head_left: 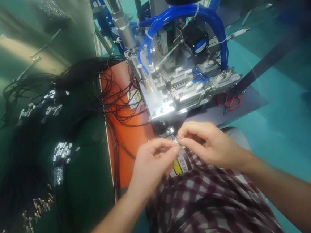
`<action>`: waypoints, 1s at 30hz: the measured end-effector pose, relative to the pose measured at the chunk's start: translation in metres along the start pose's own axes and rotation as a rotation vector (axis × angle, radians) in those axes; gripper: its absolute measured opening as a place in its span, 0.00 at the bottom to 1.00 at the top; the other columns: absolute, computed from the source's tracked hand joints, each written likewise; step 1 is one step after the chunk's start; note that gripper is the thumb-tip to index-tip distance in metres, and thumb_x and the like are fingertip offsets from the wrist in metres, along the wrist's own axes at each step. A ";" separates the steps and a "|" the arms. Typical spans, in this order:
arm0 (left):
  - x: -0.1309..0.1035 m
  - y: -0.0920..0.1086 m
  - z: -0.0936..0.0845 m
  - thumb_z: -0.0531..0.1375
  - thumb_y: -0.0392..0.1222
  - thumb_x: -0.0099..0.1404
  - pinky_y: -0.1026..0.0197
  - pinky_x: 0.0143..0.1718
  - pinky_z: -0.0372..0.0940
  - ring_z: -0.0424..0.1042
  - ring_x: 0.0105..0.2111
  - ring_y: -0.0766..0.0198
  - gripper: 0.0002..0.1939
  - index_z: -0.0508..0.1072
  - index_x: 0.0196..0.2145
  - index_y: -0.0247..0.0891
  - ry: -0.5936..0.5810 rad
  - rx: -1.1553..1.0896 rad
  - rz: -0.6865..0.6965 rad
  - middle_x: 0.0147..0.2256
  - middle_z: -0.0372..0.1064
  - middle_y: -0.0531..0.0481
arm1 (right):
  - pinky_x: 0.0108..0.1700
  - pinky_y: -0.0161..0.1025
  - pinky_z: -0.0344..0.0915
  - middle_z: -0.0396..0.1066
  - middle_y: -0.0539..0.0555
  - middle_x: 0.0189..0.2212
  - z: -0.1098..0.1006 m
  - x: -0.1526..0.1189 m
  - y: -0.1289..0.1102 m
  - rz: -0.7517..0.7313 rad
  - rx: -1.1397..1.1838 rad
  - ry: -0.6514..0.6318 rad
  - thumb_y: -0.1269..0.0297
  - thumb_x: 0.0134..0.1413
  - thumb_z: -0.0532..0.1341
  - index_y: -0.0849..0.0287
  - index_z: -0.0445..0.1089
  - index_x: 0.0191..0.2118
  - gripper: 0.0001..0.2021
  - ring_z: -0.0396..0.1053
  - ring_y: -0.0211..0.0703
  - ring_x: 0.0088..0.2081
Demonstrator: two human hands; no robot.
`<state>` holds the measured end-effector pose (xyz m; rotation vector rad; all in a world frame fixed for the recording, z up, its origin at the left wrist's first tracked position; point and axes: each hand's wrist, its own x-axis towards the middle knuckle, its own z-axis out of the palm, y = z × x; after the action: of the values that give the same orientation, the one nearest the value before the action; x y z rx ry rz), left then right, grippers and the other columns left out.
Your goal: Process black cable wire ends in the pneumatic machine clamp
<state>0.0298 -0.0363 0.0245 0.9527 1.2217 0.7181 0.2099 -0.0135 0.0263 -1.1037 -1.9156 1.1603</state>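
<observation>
You had the thumb and forefinger of your left hand [151, 162] pinched on some thin coloured wires [183, 147], and the thumb and forefinger of your right hand [211, 144] were closed on the same tiny end from the other side. The two sets of fingertips all but met; how the strands ran between them was too small to tell. A little green and yellow showed just below your right fingertips. The wires were in front of your checked garment [210, 213], over the near edge of the machine [170, 93] and just above a yellow-and-white label [179, 166].

Thick blue tubes [173, 13] arched above the machine's metal blocks. To its left, black cables [113, 138] ran across an orange plate [125, 144], which bore a warning label [134, 98]. Farther left, more cables lay on the dark green table [90, 213], one bundle ending in a cluster of silvery tips [62, 152]. Red-handled cutters [227, 103] lay to the machine's right, beyond your right hand.
</observation>
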 end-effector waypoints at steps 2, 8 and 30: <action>0.000 -0.001 0.000 0.64 0.44 0.60 0.71 0.18 0.49 0.53 0.14 0.76 0.09 0.74 0.30 0.34 0.027 -0.004 -0.005 0.13 0.56 0.59 | 0.30 0.33 0.57 0.66 0.48 0.26 0.003 0.001 0.000 0.034 0.026 0.015 0.71 0.60 0.56 0.58 0.66 0.30 0.07 0.61 0.36 0.28; 0.001 -0.001 0.002 0.64 0.45 0.60 0.70 0.18 0.48 0.51 0.14 0.76 0.10 0.72 0.29 0.35 0.131 -0.078 -0.010 0.13 0.56 0.59 | 0.24 0.33 0.56 0.65 0.47 0.24 0.015 -0.003 0.006 0.277 0.268 0.141 0.63 0.60 0.58 0.58 0.69 0.33 0.07 0.59 0.34 0.22; 0.001 0.001 0.002 0.64 0.43 0.60 0.69 0.18 0.48 0.53 0.15 0.76 0.09 0.72 0.29 0.34 0.019 -0.082 0.010 0.18 0.60 0.56 | 0.22 0.32 0.49 0.56 0.44 0.19 0.009 0.000 0.002 0.435 0.519 -0.088 0.57 0.54 0.63 0.59 0.63 0.27 0.13 0.51 0.32 0.21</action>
<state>0.0317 -0.0353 0.0245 0.8860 1.1960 0.7812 0.2034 -0.0157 0.0208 -1.2074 -1.3348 1.8403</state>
